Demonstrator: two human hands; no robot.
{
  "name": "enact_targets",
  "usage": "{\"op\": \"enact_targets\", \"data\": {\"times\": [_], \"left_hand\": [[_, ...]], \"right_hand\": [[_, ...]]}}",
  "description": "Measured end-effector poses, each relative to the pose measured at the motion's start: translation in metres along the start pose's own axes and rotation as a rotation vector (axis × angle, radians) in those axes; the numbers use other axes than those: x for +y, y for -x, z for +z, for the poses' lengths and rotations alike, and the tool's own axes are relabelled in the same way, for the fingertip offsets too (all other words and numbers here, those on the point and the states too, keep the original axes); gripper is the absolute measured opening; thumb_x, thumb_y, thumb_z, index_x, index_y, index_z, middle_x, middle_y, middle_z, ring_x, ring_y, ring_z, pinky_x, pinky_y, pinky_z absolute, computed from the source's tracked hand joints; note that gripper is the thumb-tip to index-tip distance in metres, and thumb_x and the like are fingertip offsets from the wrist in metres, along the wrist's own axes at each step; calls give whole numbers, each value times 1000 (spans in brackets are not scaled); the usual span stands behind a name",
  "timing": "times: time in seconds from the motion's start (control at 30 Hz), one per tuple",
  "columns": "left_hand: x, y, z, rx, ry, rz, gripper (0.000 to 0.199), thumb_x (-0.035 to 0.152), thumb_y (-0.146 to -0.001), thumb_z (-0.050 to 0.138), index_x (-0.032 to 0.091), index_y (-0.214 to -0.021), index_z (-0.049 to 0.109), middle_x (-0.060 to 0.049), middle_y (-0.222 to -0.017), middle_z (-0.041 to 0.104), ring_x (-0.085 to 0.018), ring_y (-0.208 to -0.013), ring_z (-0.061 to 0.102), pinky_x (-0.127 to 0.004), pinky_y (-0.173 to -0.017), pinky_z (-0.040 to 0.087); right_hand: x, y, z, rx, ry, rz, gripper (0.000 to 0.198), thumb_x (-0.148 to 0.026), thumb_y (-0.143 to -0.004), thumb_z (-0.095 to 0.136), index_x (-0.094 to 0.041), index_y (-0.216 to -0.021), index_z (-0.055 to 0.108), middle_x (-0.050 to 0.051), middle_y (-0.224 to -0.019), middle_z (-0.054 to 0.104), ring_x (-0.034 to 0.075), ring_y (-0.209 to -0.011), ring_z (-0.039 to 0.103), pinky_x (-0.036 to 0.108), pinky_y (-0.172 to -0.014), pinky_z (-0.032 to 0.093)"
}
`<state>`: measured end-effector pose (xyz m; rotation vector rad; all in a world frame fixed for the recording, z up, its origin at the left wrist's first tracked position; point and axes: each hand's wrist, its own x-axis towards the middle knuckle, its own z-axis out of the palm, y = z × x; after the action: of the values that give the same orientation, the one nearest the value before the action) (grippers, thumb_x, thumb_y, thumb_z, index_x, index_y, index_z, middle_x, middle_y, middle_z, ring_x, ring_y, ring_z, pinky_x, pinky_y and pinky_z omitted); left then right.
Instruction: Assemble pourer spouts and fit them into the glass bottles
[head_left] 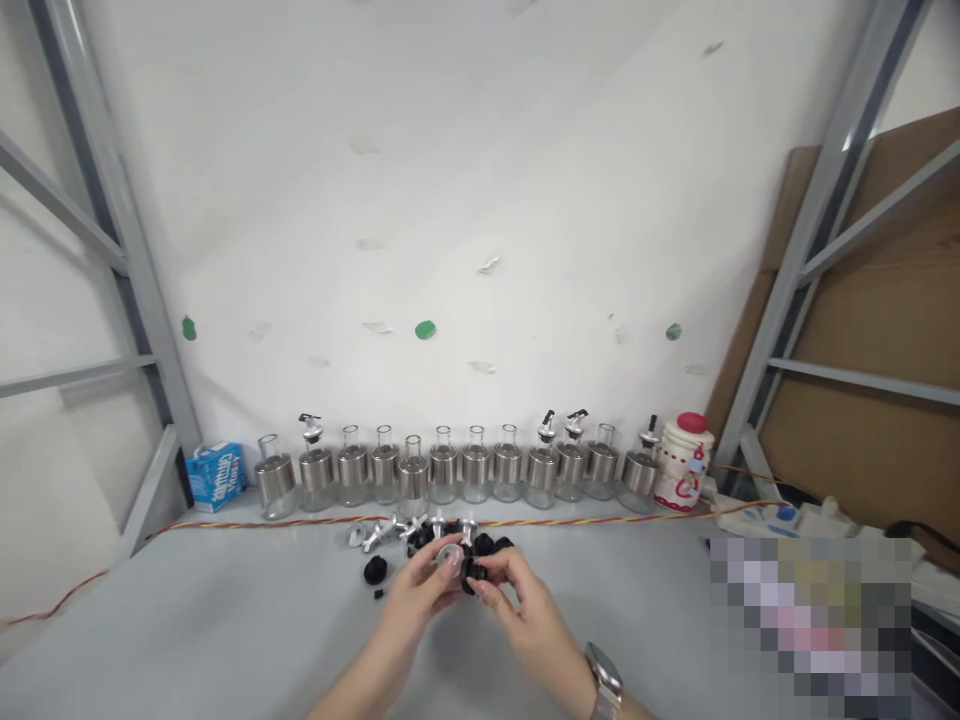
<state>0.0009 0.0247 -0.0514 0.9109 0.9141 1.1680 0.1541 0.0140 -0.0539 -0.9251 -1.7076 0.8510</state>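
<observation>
My left hand [421, 590] is closed around a pale, see-through round piece [450, 555], partly hidden by the fingers. Pinched in my right hand [521, 598] is a black ribbed stopper [475, 574], which meets or nearly meets the pale piece; I cannot tell whether they are joined. Just beyond my hands lies a pile of silver pourer spouts [381, 532] and black stoppers [484, 544]. A single black stopper [375, 570] rests left of my left hand, with a tiny black part [379, 594] in front of it.
Glass bottles with steel bands [475, 465] line the wall, several topped with pourers [310, 428]. A blue box [216, 477] stands left, a white jar with red lid [684, 465] right. A twisted red-yellow cord [285, 523] crosses the grey table [187, 610].
</observation>
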Motion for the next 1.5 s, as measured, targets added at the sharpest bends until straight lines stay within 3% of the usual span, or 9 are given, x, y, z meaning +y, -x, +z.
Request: {"op": "enact_targets", "data": {"times": [0.3, 0.47, 0.7, 0.9, 1.0, 1.27, 1.5], "left_hand": [[-2, 5, 7, -62, 131, -56, 52, 46, -60, 67, 17, -103, 61, -10, -94, 67, -22, -86, 63, -38, -86, 43], [-8, 6, 12, -62, -79, 195, 47, 26, -53, 76, 17, -97, 62, -9, -94, 67, -23, -93, 58, -35, -84, 45], [-14, 10, 3, -5, -311, 353, 38, 31, -71, 60, 19, -107, 53, -8, -105, 62, -23, -94, 58, -34, -84, 46], [-5, 16, 0, 37, -620, 467, 35, 32, -72, 58, 22, -105, 55, -6, -106, 61, -22, -92, 58, -32, -82, 47], [-3, 17, 0, 28, -624, 468, 32, 33, -73, 56, 21, -103, 55, -6, -104, 61, -23, -94, 56, -31, -80, 47], [4, 21, 6, -16, -475, 416, 29, 36, -79, 48, 21, -104, 49, -5, -97, 57, -19, -84, 55, -29, -76, 45], [-6, 14, 3, -47, -477, 362, 30, 38, -75, 53, 20, -98, 51, -1, -78, 54, -12, -57, 51, -23, -50, 47]], "right_hand": [[5, 1, -4, -6, 334, -270, 19, -14, -82, 43, -21, -99, 48, 7, -95, 56, 19, -91, 53, 33, -80, 44], [6, 3, -3, -49, 431, -368, 32, -5, -79, 40, -20, -106, 47, 9, -99, 54, 20, -96, 50, 37, -84, 43], [-8, 2, -6, -86, 253, -224, 34, -8, -75, 50, -21, -105, 44, 6, -98, 54, 18, -91, 52, 33, -82, 43], [-6, 2, -7, -76, 332, -61, 30, -12, -67, 60, -20, -93, 47, 3, -85, 54, 19, -81, 52, 32, -75, 42], [-5, 1, -9, -123, 370, -35, 32, -12, -66, 61, -20, -94, 46, 3, -86, 54, 19, -80, 51, 32, -73, 42], [-10, -3, -16, -201, 442, -136, 37, -8, -69, 55, -20, -103, 45, 6, -96, 53, 20, -85, 50, 33, -78, 40], [-2, -1, -13, -239, 479, -113, 50, -4, -66, 53, -20, -112, 41, 7, -103, 51, 23, -93, 49, 35, -83, 38]]}}
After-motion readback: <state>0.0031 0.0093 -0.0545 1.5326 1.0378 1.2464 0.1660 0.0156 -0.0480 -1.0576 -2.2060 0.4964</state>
